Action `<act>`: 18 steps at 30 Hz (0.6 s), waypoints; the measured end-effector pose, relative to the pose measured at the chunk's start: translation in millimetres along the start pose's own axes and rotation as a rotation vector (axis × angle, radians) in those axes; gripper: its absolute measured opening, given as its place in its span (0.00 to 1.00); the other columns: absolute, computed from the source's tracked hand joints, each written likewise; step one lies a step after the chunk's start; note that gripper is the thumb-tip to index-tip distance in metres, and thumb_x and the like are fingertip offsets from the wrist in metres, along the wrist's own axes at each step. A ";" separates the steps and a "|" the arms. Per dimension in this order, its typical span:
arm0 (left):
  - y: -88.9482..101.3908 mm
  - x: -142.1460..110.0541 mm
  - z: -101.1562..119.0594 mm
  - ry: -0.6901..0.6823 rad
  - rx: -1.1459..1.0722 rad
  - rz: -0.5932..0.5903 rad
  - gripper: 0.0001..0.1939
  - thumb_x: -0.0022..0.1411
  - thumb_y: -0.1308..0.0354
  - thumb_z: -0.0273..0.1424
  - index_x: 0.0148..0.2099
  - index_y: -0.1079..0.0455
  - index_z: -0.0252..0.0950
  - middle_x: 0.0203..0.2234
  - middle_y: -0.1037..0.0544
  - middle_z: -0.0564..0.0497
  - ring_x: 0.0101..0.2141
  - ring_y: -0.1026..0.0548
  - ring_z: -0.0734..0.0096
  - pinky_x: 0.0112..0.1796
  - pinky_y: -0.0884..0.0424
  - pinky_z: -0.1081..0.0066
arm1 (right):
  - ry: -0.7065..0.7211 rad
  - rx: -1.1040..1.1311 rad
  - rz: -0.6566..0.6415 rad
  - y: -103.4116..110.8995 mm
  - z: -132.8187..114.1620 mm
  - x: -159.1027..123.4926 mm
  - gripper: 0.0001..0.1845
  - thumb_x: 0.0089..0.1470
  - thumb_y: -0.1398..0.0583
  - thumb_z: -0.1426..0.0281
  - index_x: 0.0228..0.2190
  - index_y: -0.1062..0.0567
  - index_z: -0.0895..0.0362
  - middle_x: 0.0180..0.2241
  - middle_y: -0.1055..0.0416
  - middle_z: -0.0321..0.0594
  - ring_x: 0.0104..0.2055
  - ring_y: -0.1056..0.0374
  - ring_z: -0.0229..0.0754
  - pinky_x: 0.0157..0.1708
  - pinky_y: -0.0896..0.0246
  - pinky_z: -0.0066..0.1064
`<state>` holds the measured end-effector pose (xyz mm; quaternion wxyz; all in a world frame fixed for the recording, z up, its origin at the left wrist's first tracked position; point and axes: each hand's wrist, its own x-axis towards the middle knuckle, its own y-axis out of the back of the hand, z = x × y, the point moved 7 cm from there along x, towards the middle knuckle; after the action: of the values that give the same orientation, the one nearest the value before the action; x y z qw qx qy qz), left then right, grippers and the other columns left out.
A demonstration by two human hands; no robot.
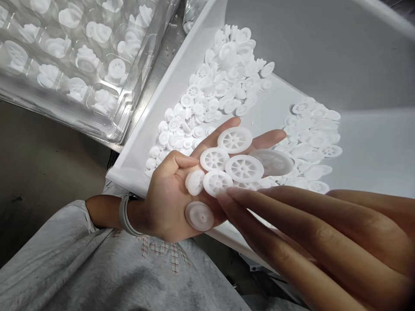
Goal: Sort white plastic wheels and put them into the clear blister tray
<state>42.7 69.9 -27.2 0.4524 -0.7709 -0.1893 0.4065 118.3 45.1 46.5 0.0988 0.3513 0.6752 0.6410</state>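
Note:
My left hand (pixel 171 194) is palm up with its fingers spread, and several white plastic gears lie on the palm and fingers. Among them are spoked gear wheels (pixel 244 168), a small toothed gear (pixel 195 182) and a flat solid-looking gear (pixel 199 216) near the heel of the palm. From the right reaches my right hand (pixel 311 229), fingertips pinched together at the lower edge of a spoked gear (pixel 218 182). A larger translucent gear (pixel 274 162) sits beyond the others by the left fingers.
Below the hands is a white plastic bin (pixel 139 142), holding a long pile of white gears (pixel 223 82) and a second pile (pixel 313 138) on the right. A clear compartment tray (pixel 129 95) with white gears in its pockets stands at the upper left on a metal surface (pixel 165 56).

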 end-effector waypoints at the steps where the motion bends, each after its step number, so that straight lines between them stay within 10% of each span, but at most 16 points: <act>1: -0.8 0.1 0.1 0.003 -0.001 -0.007 0.32 0.58 0.59 0.31 0.63 0.34 0.45 0.51 0.22 0.50 0.42 0.21 0.71 0.43 0.30 0.72 | 0.060 -0.014 0.012 0.4 -1.9 0.2 0.18 0.68 0.54 0.75 0.38 0.24 0.55 0.43 0.22 0.39 0.46 0.27 0.45 0.43 0.42 0.45; 18: -2.9 -4.4 2.8 -0.074 0.143 -0.179 0.40 0.46 0.55 0.24 0.64 0.35 0.45 0.55 0.24 0.52 0.56 0.26 0.63 0.57 0.34 0.59 | 0.071 -0.031 -0.007 -2.0 -2.6 -1.9 0.08 0.63 0.45 0.74 0.39 0.26 0.53 0.45 0.22 0.37 0.48 0.29 0.45 0.48 0.43 0.45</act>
<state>38.0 70.1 -23.4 0.5335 -0.7011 -0.2445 0.4050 117.5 42.1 44.5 0.0822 0.3243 0.6696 0.6631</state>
